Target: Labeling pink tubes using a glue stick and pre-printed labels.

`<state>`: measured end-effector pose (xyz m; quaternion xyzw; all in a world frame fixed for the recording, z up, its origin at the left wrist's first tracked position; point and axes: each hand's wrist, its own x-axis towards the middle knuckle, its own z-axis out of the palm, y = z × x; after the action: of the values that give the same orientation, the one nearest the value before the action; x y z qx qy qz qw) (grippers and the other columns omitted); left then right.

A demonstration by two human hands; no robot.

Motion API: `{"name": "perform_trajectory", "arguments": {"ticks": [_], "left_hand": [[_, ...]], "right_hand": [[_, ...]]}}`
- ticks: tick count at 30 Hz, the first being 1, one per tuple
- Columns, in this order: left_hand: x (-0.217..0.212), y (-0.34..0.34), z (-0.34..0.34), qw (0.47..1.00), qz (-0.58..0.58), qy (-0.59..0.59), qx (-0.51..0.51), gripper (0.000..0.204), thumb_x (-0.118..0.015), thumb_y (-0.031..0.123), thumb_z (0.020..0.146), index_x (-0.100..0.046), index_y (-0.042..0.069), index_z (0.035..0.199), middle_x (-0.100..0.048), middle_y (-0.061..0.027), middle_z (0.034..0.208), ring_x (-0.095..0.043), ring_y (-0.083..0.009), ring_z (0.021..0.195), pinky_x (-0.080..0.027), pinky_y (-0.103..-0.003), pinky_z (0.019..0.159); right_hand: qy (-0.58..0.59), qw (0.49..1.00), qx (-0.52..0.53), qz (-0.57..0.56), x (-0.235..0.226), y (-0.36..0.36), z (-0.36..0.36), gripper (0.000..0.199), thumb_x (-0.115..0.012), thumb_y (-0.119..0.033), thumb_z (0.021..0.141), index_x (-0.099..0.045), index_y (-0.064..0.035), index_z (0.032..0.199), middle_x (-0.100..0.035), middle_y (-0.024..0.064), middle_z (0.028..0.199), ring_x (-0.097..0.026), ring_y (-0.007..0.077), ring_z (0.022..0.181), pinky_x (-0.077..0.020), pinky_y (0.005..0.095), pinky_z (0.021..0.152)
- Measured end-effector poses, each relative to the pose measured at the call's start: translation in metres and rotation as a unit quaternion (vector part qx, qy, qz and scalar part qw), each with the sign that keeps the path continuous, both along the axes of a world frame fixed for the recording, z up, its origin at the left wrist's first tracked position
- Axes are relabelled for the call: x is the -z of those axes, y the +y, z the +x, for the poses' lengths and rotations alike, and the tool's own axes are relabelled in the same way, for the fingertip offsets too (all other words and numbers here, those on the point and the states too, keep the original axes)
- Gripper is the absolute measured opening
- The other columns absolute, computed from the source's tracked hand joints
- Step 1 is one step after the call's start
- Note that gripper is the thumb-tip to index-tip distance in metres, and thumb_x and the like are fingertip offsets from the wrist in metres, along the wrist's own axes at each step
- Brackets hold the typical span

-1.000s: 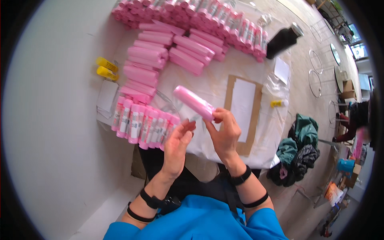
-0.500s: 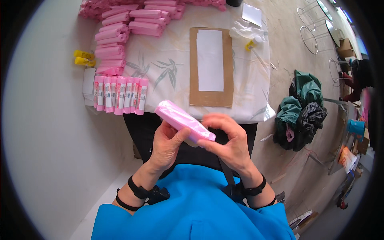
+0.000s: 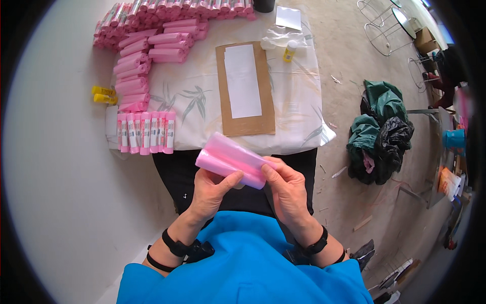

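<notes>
A roll of pink plastic bags (image 3: 223, 164) is held slantwise over my lap, just off the table's near edge. My left hand (image 3: 208, 191) is closed round its lower side, thumb on top. At the roll's right end, my right hand (image 3: 287, 183) pinches the sheet's loose outer edge, which stands partly unwound from the roll. A row of pink rolls with printed paper labels (image 3: 146, 133) lies at the table's near left corner. Behind them, plain pink rolls (image 3: 133, 68) are stacked along the left side.
White paper strips (image 3: 243, 81) lie on a brown cardboard sheet (image 3: 267, 119) on the patterned tablecloth (image 3: 192, 121). A yellow glue bottle (image 3: 289, 52) stands to the right, and yellow tubes (image 3: 104, 95) sit by the left wall. Green and black bags (image 3: 379, 134) lie on the floor.
The roll's outer layer has been lifted and partly unwound. My right hand's fingers have closed on its edge. The view has shifted, showing more labelled rolls at the far left.
</notes>
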<state>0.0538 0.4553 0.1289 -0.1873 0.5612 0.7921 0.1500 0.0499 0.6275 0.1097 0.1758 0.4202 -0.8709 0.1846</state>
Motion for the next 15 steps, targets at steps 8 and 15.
{"name": "perform_trajectory", "arguments": {"ticks": [8,15], "left_hand": [[0.009,0.009,-0.012,0.995,0.093,-0.027,-0.006,0.021,-0.069,0.012,0.088,-0.061,0.002,0.105,-0.064,-0.0032,0.091,-0.056,-0.0055,0.070,-0.047,-0.022,0.057],[0.011,0.010,-0.019,0.976,0.202,-0.079,-0.035,0.012,-0.069,0.012,0.088,-0.061,0.007,0.094,-0.057,0.0019,0.074,-0.045,-0.0039,0.054,-0.035,-0.020,0.043]], "right_hand": [[0.240,0.953,-0.031,0.184,-0.006,0.011,-0.002,0.024,-0.072,-0.001,0.084,-0.069,-0.0014,0.107,-0.060,0.0102,0.114,-0.058,0.0159,0.102,-0.0498,0.0301,0.088],[0.084,0.994,-0.061,-0.022,-0.008,0.010,-0.012,0.052,-0.076,0.004,0.077,-0.056,0.0005,0.125,-0.051,0.0102,0.126,-0.054,0.0190,0.113,-0.0485,0.0339,0.097]]}}
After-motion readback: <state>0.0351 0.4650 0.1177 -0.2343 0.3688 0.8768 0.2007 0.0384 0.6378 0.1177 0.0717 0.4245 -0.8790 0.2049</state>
